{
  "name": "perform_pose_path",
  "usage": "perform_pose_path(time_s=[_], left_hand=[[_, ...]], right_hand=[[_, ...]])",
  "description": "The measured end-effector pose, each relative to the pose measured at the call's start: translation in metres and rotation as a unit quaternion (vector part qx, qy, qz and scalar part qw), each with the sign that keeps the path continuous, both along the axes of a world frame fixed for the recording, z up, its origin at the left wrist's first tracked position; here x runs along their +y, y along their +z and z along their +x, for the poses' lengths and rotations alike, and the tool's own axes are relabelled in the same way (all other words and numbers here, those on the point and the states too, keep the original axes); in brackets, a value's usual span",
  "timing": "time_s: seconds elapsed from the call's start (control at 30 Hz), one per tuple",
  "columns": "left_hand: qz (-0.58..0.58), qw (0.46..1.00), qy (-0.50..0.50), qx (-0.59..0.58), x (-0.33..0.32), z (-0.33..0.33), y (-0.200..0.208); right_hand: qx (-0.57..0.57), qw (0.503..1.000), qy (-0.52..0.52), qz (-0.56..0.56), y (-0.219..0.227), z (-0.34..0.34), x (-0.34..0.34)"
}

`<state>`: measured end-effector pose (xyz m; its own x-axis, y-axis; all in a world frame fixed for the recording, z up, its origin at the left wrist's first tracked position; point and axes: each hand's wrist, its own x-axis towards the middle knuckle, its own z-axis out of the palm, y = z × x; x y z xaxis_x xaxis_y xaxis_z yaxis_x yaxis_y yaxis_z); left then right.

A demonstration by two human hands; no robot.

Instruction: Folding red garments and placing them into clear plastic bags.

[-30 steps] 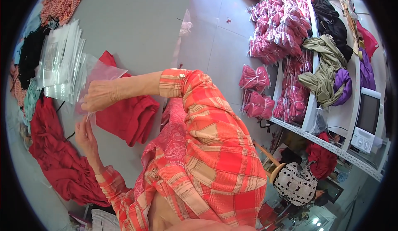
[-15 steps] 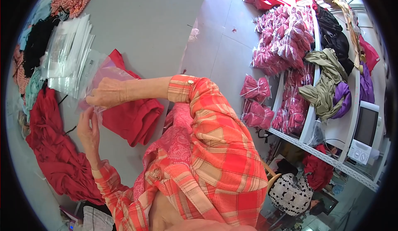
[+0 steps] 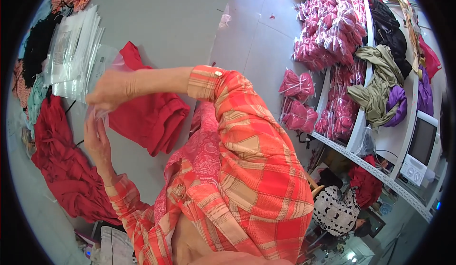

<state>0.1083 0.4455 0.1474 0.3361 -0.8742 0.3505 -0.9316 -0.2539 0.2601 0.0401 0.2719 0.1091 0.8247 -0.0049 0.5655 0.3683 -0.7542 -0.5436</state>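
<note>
My right hand [image 3: 111, 89] reaches across from the right, its fingers closed on the edge of a clear plastic bag [image 3: 105, 61]. Just below it, my left hand [image 3: 98, 139] has its fingertips pinched on the same bag, near the right hand's fingers. A folded red garment [image 3: 154, 117] lies on the grey table beside and partly under the bag film. How far it sits inside the bag is hidden by my right hand and forearm.
A stack of clear plastic bags [image 3: 73, 51] lies left of my hands. Loose red cloth [image 3: 66, 165] and black cloth [image 3: 39, 46] line the table's left side. Bagged pink-red bundles [image 3: 327, 32] pile up at the right, beside a white shelf [image 3: 356, 117] with olive cloth [image 3: 377, 84].
The whole view has shifted slightly. My right hand has moved a little to the left and away from me along the bag. Both hands keep their hold on the film.
</note>
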Motion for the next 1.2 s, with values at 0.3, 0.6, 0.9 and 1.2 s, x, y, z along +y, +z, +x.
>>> perform_pose_path(time_s=[0.3, 0.6, 0.9, 1.2], left_hand=[[-0.046, 0.996, -0.002, 0.078, 0.01, -0.001, -0.005], [-0.018, 0.99, 0.059, 0.13, 0.0, -0.023, 0.018], [-0.082, 0.988, 0.115, 0.064, 0.019, -0.01, -0.008], [-0.051, 0.986, 0.152, -0.047, 0.013, -0.006, -0.016]], right_hand=[[0.025, 0.998, -0.065, -0.004, 0.015, -0.043, -0.038], [0.075, 0.995, -0.053, -0.047, 0.028, -0.039, -0.013], [0.113, 0.988, 0.025, -0.104, 0.026, -0.043, -0.016], [0.293, 0.903, -0.313, 0.024, 0.007, -0.051, -0.034]])
